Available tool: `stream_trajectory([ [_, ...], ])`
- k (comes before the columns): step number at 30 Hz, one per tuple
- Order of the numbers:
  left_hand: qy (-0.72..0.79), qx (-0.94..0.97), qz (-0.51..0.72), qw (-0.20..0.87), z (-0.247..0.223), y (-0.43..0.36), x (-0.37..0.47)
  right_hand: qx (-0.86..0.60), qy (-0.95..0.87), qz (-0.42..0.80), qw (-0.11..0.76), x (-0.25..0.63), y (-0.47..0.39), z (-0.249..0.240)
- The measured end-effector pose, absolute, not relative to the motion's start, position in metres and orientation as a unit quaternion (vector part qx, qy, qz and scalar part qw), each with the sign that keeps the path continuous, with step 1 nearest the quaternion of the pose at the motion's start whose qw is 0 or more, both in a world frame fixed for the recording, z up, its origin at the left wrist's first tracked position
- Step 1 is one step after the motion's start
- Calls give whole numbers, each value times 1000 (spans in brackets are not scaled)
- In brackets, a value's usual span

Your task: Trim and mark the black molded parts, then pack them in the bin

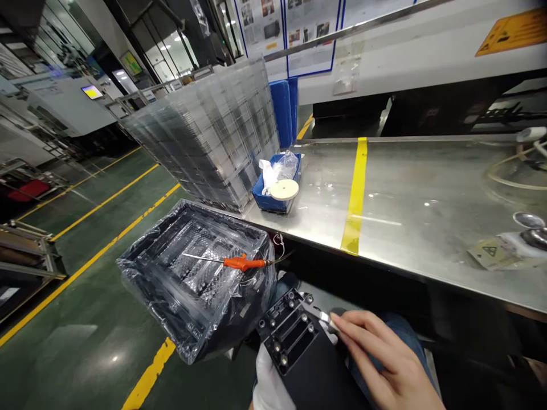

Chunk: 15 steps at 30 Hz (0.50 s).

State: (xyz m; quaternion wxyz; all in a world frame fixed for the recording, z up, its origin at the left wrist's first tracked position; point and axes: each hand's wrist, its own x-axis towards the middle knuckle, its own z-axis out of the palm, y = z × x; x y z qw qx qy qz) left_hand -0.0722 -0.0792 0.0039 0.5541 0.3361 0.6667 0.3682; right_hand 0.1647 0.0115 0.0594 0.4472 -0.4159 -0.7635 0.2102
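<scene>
My left hand, in a white glove, grips a black plastic moulded part from below, over my lap. Several round bosses and rectangular openings show on the part's top face. My right hand is bare and pinches a small metal tool, whose tip touches the part's upper right edge. To the left stands a black bin lined with a clear plastic bag. An orange-handled air gun lies across trays inside it.
A steel table with a yellow tape stripe runs ahead. On it are a tall stack of clear trays and a blue box holding bags and a white disc. Metal parts lie at the table's right end. Green floor with yellow lines lies left.
</scene>
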Motion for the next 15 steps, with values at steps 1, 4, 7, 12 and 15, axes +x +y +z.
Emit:
stream_trajectory([
  [1, 625, 354, 404, 566, 6, -70, -69, -427, -758, 196, 453, 167, 13, 61],
  [4, 499, 441, 471, 578, 17, -39, -60, -427, -759, 189, 454, 172, 19, 68],
  [7, 511, 582, 420, 474, 32, -21, -58, -408, -788, 205, 413, 175, 20, 73],
  [12, 531, 667, 356, 383, 41, -24, -64, -406, -791, 208, 408, 177, 18, 76],
  [15, 521, 672, 345, 397, 40, -26, -68, -408, -779, 219, 423, 178, 20, 76],
])
